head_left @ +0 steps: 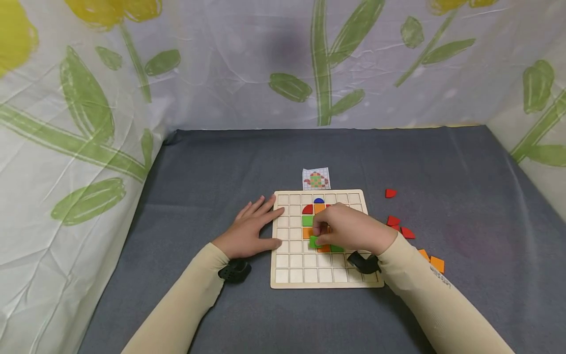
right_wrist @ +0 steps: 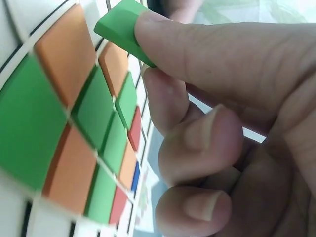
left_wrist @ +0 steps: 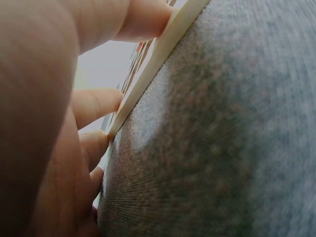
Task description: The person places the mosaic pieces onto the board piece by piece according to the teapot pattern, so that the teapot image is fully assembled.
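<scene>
My right hand [head_left: 353,228] pinches a green square tile [right_wrist: 121,29] between thumb and index finger, low over the wooden grid board [head_left: 309,276]. The tile is tilted, beside an orange square [right_wrist: 113,69] in the right wrist view. Set in the grid are a blue half-round piece [head_left: 318,200], a red quarter-round piece [head_left: 308,209], and several green and orange squares, partly hidden by the hand. My left hand [head_left: 249,231] lies with fingers spread, thumb and fingertips at the board's left edge.
A small printed pattern card [head_left: 316,179] lies at the board's far edge. Right of the board are several loose red pieces [head_left: 408,233] and, nearer, orange squares [head_left: 437,264] partly behind the right sleeve. A grey cloth covers the table [head_left: 221,167]; flower-printed curtains [head_left: 230,73] surround it.
</scene>
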A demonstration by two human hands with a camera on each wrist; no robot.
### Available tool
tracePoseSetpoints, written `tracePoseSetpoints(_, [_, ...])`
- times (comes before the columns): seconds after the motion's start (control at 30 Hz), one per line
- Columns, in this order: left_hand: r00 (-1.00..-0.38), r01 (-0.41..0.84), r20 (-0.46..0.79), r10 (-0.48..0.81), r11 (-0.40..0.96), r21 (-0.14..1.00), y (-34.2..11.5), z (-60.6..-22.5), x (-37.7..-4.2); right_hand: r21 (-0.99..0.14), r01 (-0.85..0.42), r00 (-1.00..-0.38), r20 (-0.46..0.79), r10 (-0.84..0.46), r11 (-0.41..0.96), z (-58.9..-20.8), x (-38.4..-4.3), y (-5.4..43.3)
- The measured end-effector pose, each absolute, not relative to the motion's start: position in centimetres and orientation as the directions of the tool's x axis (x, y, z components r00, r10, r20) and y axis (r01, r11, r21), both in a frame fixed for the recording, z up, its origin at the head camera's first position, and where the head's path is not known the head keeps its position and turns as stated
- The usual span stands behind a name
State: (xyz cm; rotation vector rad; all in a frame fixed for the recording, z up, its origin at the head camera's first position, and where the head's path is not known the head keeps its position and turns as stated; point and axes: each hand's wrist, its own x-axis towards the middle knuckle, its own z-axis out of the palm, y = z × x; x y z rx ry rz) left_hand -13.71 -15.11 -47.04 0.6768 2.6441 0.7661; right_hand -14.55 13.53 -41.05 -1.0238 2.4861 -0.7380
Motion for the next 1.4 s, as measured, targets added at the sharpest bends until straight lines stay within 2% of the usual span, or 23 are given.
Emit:
tracePoseSetpoints(0.6, [-0.84,0.359,-0.153,0.521,0.744,0.563,-15.2,-46.9,-13.8,-0.606,-0.518,-0.654,-0.174,-0.736,0.604,-42.3,-14.7,11.9])
tracePoseSetpoints(1.03, [-0.846,0.35,-0.154,0.511,0.75,0.562,-15.2,-46.8,-13.7,-0.574,-0.555,-0.67,-0.121,-0.733,0.602,-42.3,-14.2,12.2])
tracePoseSetpoints(1.4, [-0.844,0.353,-0.149,0.515,0.744,0.568,-15.0,-47.0,-13.6,-0.544,-0.525,-0.737,-0.094,-0.67,0.654,-41.5,-13.7,16.0])
